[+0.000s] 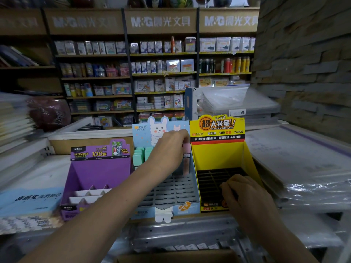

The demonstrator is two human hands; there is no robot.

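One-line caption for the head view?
Left hand holds a pink case over the blue display box; right hand rests on the yellow box.

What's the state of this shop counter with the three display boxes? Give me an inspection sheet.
Surface: counter bearing three display boxes side by side.
Job's things: pink case upright over blue box; mint cases in its back rows, front slots unfilled.
Clutter: purple box at left; yellow box at right, black tray unfilled where visible.
Grippers: left hand pinches pink case; right hand rests on yellow box, fingers curled.
Cables: nothing seen.
Surroundings: stocked shelves behind; stone wall at right.
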